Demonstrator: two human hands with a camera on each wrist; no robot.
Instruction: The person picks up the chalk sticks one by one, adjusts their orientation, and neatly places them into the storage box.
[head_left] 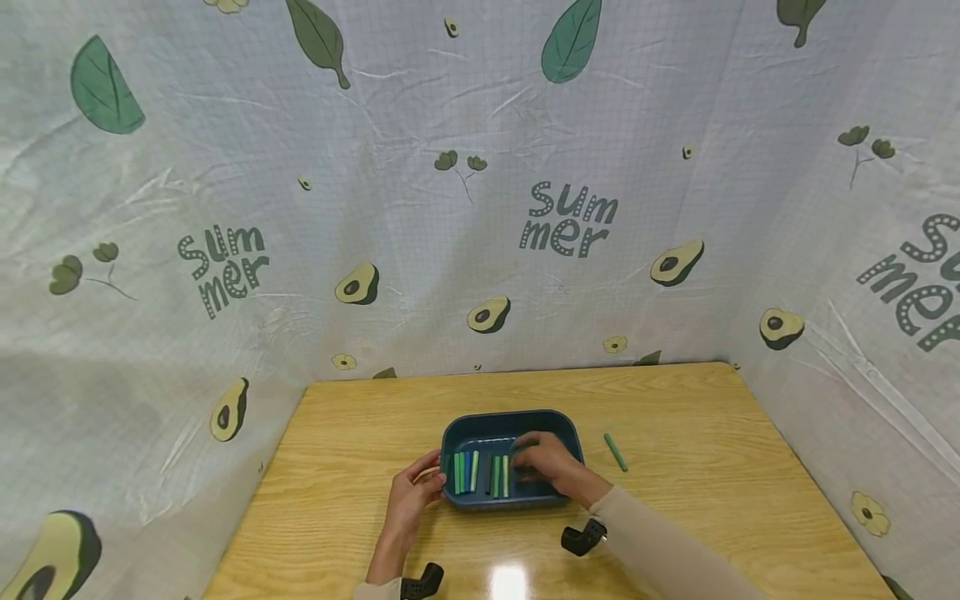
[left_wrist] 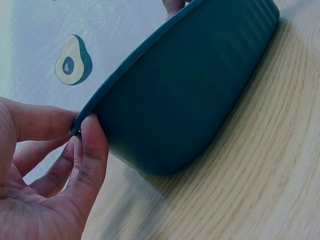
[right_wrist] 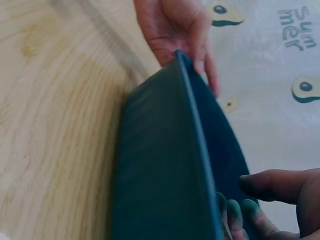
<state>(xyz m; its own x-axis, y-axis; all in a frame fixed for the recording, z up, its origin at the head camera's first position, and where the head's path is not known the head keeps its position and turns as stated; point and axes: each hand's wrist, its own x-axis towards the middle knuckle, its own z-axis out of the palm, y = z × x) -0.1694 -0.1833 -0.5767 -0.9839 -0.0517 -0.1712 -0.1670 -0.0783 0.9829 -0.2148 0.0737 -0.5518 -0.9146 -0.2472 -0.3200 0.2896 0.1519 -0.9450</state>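
Note:
A dark blue plastic tray (head_left: 487, 427) sits on the table with several chalk sticks (head_left: 496, 477) standing side by side in it, in greens, blue, pale yellow-green and a very dark tone. My left hand (head_left: 411, 500) pinches the tray's left rim between thumb and fingers; the left wrist view shows this grip on the rim (left_wrist: 82, 120) closely. Inside the right part of the tray is my right hand (head_left: 551, 462), slightly blurred, beside the sticks. In the right wrist view its thumb and fingers (right_wrist: 265, 182) are apart, fingertips stained greenish, with nothing visible between them.
A single green chalk stick (head_left: 615, 452) lies on the wooden table (head_left: 675, 500), right of the tray. A white sheet (head_left: 420, 233) printed with avocados and leaves hangs behind the table and along both sides.

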